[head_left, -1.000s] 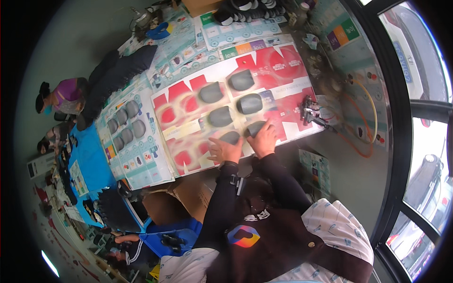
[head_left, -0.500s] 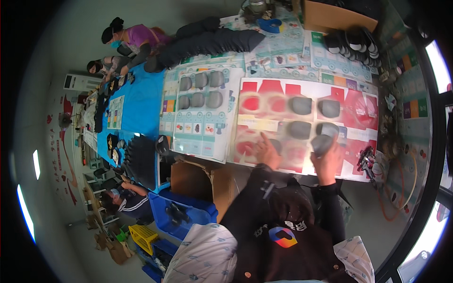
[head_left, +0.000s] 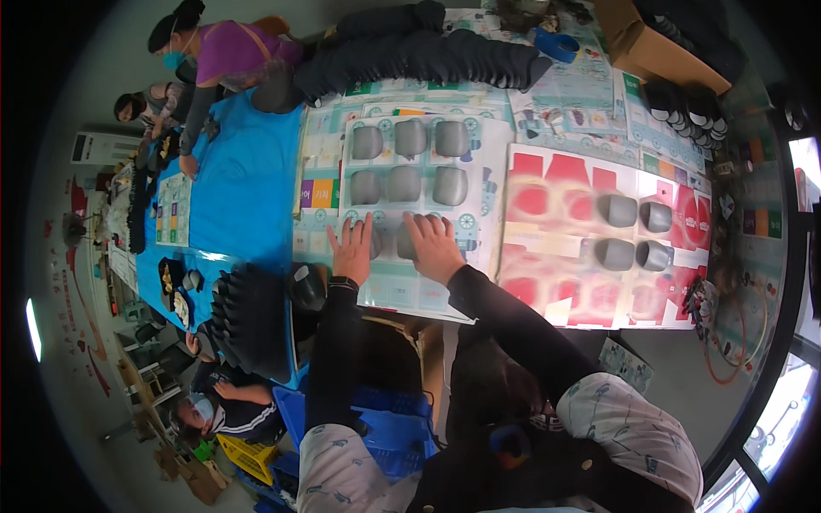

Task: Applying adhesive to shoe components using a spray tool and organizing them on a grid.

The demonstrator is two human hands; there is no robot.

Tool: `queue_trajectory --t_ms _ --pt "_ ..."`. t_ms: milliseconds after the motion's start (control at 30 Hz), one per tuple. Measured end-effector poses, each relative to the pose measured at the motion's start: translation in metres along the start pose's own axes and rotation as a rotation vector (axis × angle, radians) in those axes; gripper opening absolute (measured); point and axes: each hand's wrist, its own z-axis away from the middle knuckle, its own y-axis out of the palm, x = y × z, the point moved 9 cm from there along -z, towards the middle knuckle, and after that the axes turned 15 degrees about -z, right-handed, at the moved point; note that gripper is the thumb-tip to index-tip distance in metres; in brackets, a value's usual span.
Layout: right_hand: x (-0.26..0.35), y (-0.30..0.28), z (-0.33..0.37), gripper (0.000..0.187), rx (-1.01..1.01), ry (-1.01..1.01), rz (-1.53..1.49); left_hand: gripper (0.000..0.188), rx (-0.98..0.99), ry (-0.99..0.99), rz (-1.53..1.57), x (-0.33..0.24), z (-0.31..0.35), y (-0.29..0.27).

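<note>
My left fingers [head_left: 368,229] spread apart beside one grey piece [head_left: 375,244] while my right fingers [head_left: 424,229] curl over another grey piece [head_left: 404,245], grip unclear, near six similar pieces [head_left: 404,184] on a white printed sheet [head_left: 489,145]

Blue cover [head_left: 244,171]: spread on the worktop at left; carries a printed card [head_left: 174,209] and, at its near edge, a black stack [head_left: 252,321]. Purple-clad worker [head_left: 248,51]: located at the cover's far side, mask fitted. Striped-sleeved worker [head_left: 244,412]: located at lower left, above the yellow crate [head_left: 246,459]. Blue ring [head_left: 556,45]: rests on the far worktop, left of the carton [head_left: 629,38]. White unit [head_left: 96,148]: stands against the left wall. Window [head_left: 782,427]: lower right.
</note>
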Motion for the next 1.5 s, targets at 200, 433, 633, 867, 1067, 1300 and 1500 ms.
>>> queue_trajectory --t_ms 200,433,633,867,1067,1300,1500 --pt "0.015 0.055 -0.046 0.085 0.030 -0.043 0.114 0.074 -0.006 0.124 0.072 0.029 0.004 0.039" --pt "0.010 0.067 -0.051 0.094 0.160 -0.027 0.175 0.104 0.115 -0.326 0.140 0.055 0.021 0.066" --pt "0.023 0.042 -0.039 0.088 0.103 -0.107 0.081 0.123 0.356 -0.961 0.382 0.074 0.071 0.103" --pt "0.020 -0.084 0.049 0.063 -0.125 -0.112 -0.129 0.118 0.251 -1.121 0.388 -0.005 0.125 0.041" --pt "-0.086 -0.248 0.227 0.045 -0.149 0.284 -0.285 0.106 0.052 -0.894 0.604 -0.168 0.114 -0.040" --pt "-0.281 -0.401 0.433 0.083 -0.599 0.666 0.256 0.120 -0.013 -0.603 0.697 -0.432 0.003 -0.185" --pt "-0.351 -0.417 0.434 0.107 -0.626 0.793 0.204 0.138 0.264 -0.529 0.512 -0.559 -0.099 -0.235"
